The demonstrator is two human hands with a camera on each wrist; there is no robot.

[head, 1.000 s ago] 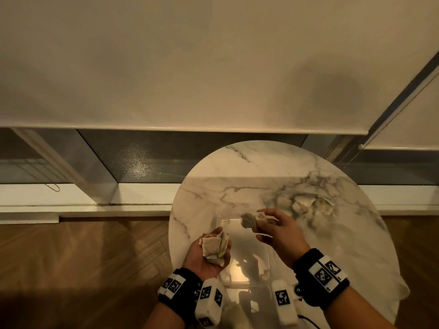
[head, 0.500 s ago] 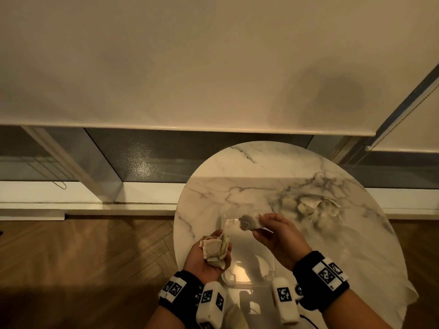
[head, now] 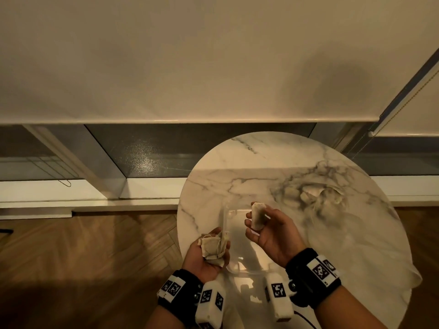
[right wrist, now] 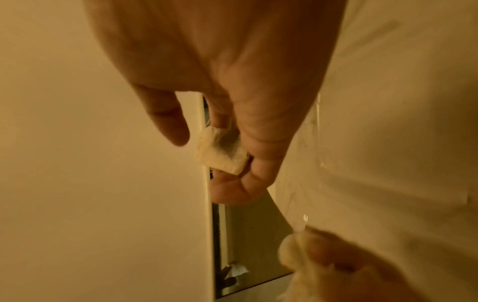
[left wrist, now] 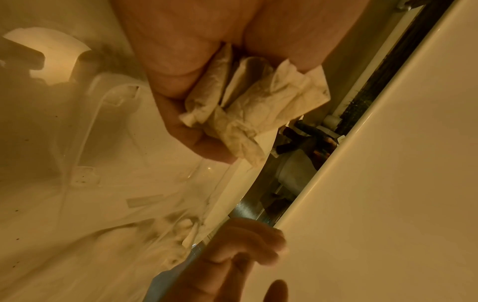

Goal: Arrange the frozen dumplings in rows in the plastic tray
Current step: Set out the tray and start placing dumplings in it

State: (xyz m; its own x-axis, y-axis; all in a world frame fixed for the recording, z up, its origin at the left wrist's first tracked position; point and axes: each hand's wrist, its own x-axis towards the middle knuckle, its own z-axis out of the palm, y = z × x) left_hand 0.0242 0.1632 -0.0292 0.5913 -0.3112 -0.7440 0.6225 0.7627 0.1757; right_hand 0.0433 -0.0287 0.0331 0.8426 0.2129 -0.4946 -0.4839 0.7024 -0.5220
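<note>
Head view: left hand [head: 204, 252] palm up over the near left rim of the round marble bench [head: 356, 245], fingers curled round a clump of pale, crumpled dumplings [head: 212, 247]. Right hand [head: 269, 236] raised just right of it, thumb and fingertips pinching a single dumpling [head: 257, 216] held upright. Clear plastic tray [head: 240, 236] on the bench between and beneath both hands, hard to trace against the marble; contents not discernible. Further loose dumplings in a pile [head: 316, 198] on the bench, well right of and beyond the tray. Black wrist straps with white marker blocks on both wrists.

Left wrist view: same clump [left wrist: 256, 114] wedged between palm and curled fingers [left wrist: 196, 141], folded wrappers creased and sticking out past the fingertips; tray rim [left wrist: 111, 98] below on the bench; right hand [left wrist: 232, 263] blurred at the bottom edge.

Right wrist view: single dumpling [right wrist: 222, 151] gripped between thumb [right wrist: 232, 190] and fingers, one flat corner protruding; index finger [right wrist: 168, 122] apart from it, loosely extended; left hand's clump [right wrist: 294, 255] blurred at lower right.
</note>
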